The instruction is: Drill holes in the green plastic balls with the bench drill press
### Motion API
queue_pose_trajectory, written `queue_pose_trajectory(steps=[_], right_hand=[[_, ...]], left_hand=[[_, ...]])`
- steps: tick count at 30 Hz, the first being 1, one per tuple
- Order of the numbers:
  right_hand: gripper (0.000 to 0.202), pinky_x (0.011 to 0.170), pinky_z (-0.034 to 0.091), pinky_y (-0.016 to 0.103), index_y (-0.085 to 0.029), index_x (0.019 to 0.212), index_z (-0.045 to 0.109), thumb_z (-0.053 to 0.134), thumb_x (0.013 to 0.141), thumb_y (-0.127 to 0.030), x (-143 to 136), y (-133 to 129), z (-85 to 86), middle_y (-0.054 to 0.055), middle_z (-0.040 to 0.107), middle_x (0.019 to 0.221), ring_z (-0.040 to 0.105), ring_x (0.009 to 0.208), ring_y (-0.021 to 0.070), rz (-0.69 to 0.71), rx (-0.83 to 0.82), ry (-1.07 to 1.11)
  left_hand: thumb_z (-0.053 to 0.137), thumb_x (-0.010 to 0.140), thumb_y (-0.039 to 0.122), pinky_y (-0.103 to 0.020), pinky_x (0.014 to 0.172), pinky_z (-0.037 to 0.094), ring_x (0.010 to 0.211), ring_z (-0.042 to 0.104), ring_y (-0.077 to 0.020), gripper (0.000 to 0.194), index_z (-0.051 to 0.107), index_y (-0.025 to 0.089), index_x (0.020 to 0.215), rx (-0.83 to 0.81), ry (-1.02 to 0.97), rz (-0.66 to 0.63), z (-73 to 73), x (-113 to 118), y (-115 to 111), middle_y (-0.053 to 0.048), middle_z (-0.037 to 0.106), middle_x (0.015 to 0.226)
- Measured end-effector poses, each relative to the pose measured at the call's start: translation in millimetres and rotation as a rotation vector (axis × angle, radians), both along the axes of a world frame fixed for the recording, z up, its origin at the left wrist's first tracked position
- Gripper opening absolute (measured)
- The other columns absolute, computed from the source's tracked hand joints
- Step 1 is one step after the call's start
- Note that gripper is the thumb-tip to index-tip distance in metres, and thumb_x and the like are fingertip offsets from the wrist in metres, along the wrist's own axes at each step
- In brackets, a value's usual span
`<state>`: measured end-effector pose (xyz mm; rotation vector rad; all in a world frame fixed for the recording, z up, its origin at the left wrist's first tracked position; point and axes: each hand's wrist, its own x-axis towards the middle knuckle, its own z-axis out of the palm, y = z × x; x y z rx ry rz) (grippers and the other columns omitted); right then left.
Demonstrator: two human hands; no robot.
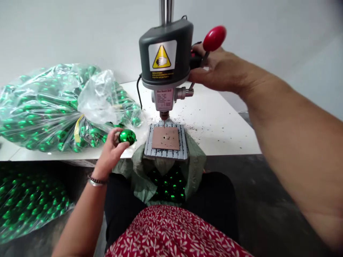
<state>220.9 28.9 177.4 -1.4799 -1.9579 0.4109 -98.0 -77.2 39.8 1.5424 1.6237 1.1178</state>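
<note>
Green ball (127,136) pinched by left hand (113,150), right hand (221,71) gripping drill (144,57); white table (233,123), wall (80,32).

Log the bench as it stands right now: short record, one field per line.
left hand: pinching a green ball, beside the drill
right hand: against the drill's side, by the red knob; grip partly hidden
drill: upright over a brown pad
table: dark flecks scattered around the drill
tied clear bag: green balls inside, left of the drill
open sack: green balls inside, below the table edge
</note>
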Motion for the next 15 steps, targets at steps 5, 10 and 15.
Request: queue_pose_trajectory(steps=[5,10,15], right_hand=[[0.057,0.101,0.045,0.047,-0.027,0.128,0.058,0.067,0.076,-0.048,-3,3,-3.6,0.008,0.062,0.117,0.055,0.102,0.0209,0.003,0.04,0.046],[0.052,0.097,0.047,0.044,-0.025,0.122,0.058,0.068,0.075,-0.045,-5,3,-3.3,0.006,0.062,0.116,0.055,0.096,0.0173,0.002,0.012,0.077],[0.049,0.098,0.047,0.047,-0.022,0.118,0.059,0.067,0.074,-0.044,-3,7,-6.7,0.008,0.061,0.117,0.056,0.098,0.0186,0.069,0.045,0.139]], left_hand=[[0.069,0.073,0.044,-0.031,0.069,0.053,0.084,0.069,-0.0191,0.052,0.057,0.026,0.119,-0.379,-0.913,-0.164,-47.0,40,-36,-0.006,0.07,0.107],[0.073,0.078,0.052,-0.028,0.074,0.053,0.087,0.067,-0.0163,0.041,0.065,0.023,0.105,-0.474,-1.17,-0.142,-58.4,59,-33,-0.006,0.071,0.105],[0.079,0.073,0.045,-0.028,0.074,0.054,0.086,0.069,-0.0173,0.045,0.063,0.021,0.107,-0.478,-1.058,-0.131,-48.4,63,-15,-0.005,0.071,0.1]])
